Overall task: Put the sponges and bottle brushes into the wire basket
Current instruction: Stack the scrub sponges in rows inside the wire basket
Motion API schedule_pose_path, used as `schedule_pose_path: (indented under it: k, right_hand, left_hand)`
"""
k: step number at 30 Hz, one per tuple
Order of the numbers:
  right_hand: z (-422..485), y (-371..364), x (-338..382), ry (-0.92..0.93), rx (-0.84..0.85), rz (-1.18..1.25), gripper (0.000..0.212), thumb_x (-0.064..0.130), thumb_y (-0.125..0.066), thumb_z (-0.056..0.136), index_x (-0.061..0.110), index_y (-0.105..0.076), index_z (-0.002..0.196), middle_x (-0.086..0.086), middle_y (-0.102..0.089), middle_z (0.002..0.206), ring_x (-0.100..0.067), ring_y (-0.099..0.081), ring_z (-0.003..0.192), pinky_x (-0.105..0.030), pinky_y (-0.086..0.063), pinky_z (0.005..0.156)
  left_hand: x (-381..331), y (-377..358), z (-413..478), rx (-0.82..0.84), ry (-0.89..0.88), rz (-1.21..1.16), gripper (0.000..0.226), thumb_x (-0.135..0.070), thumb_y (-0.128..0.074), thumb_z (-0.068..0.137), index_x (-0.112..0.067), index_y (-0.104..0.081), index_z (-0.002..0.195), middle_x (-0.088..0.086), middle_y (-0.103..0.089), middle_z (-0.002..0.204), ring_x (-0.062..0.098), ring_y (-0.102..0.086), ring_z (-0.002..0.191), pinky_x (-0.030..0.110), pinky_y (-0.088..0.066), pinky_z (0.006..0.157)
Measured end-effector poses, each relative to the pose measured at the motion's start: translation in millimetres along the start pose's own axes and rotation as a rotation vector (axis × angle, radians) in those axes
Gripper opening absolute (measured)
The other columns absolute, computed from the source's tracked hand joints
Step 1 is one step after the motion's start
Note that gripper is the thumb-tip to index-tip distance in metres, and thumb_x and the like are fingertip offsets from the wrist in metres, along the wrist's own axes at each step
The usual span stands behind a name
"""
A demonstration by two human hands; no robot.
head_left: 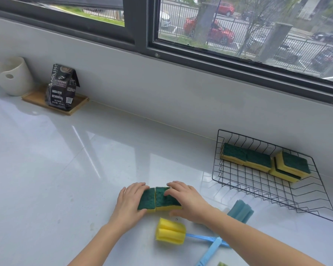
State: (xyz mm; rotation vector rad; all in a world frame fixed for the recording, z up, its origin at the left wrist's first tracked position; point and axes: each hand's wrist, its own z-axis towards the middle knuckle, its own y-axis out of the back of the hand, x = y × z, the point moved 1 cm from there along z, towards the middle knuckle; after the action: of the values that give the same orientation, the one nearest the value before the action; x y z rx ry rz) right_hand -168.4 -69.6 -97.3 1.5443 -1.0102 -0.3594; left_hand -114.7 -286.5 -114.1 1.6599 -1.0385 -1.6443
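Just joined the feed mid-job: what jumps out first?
Both hands, left hand and right hand, press two sponges together at centre counter. To the right, the wire basket already holds more sponges. Two brushes, yellow and blue, lie nearest the camera.

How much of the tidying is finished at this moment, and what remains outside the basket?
Done: several sponges lie along the back of the wire basket, the right-hand ones stacked. In hand: the left hand and right hand press two sponges together on the counter. Left: those two, plus the yellow bottle brush and the blue bottle brush.
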Motion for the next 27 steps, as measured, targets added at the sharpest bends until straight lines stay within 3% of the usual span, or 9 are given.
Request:
schedule_pose_path:
  k: [6,14,27]
  right_hand:
    - [8,-1,5,-0.016,-0.038,0.009,0.039,0.01,-0.058,0.08,0.024,-0.05,0.116,0.001,-0.046,0.136,-0.024,-0.041,0.126,-0.037,-0.033,0.099]
    - [8,-1,8,-0.008,-0.045,0.01,0.038,0.013,-0.059,0.081,0.024,-0.05,0.116,0.003,-0.048,0.134,-0.023,-0.043,0.122,-0.037,-0.036,0.095]
    - [7,-10,10,-0.027,-0.107,0.007,0.04,0.012,-0.06,0.079,0.024,-0.049,0.115,0.002,-0.048,0.135,-0.024,-0.043,0.123,-0.035,-0.037,0.094]
  left_hand:
    - [5,0,1,0.007,0.005,-0.016,0.058,-0.016,-0.063,0.077,-0.027,-0.045,0.131,-0.013,-0.044,0.138,0.009,-0.036,0.131,0.031,-0.02,0.114]
    - [8,2,4,0.029,-0.047,-0.002,0.059,-0.021,-0.066,0.074,-0.027,-0.046,0.129,-0.014,-0.048,0.133,0.01,-0.043,0.124,0.025,-0.029,0.108]
    - [0,-1,3,0.01,0.008,0.085,0.059,-0.03,-0.067,0.073,-0.027,-0.047,0.129,-0.013,-0.055,0.128,0.013,-0.055,0.112,0.028,-0.037,0.097]
